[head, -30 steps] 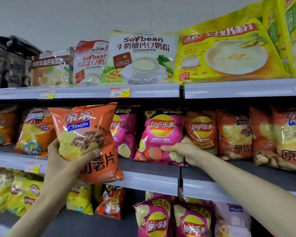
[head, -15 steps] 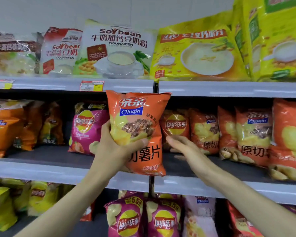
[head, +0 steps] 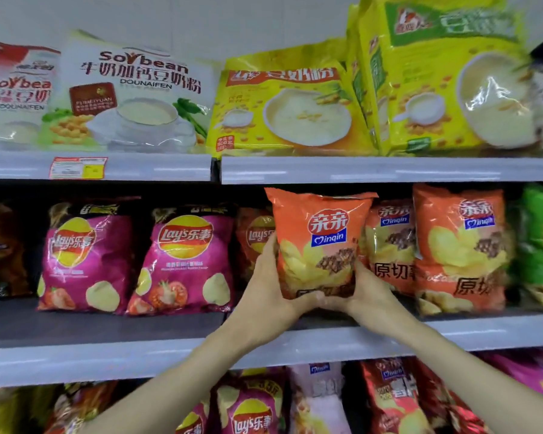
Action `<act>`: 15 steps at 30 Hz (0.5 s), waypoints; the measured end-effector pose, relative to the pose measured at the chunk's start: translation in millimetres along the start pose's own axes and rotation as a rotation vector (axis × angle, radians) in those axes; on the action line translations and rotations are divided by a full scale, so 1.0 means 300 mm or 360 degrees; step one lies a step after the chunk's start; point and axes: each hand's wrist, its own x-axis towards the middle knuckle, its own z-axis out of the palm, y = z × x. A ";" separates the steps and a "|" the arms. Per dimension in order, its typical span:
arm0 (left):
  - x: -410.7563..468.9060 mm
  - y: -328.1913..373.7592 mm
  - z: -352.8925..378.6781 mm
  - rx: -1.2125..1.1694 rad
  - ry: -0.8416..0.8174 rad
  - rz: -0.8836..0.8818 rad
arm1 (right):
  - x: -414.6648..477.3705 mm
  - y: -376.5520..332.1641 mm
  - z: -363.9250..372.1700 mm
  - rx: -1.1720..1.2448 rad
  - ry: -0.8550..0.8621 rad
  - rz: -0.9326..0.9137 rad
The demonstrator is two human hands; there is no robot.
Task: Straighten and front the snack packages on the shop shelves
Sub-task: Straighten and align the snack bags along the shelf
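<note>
The left hand [head: 265,285] and right hand [head: 369,289] grip the orange Qinqin chip bag [head: 320,242] at its bottom corners, fingers [head: 271,245] curled round it (upright, facing out). It is over the middle shelf [head: 107,355], with matching Qinqin bags [head: 458,245] just right of it and pink Lay's bags [head: 185,258] to its left.

The chip bag [head: 320,245] is orange, printed with yellow crisps and a red-and-blue logo. At its 9 o'clock, magenta bags [head: 182,261] bear yellow-and-red roundels. At 12 o'clock sits a yellow pouch [head: 289,111], and at 10 a white, green-trimmed pouch [head: 132,95]. The shelf edge [head: 389,170] is pale grey.
</note>
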 end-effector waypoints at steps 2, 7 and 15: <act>0.034 -0.010 0.006 -0.0043 -0.0170 -0.0093 | 0.026 0.040 -0.029 -0.0063 -0.0014 0.0085; 0.110 -0.030 0.043 -0.0058 -0.0436 -0.0377 | 0.083 0.105 -0.085 -0.0155 0.0043 0.0286; 0.122 -0.111 0.100 0.0140 -0.0685 -0.0403 | 0.076 0.162 -0.080 -0.0397 -0.0080 0.0337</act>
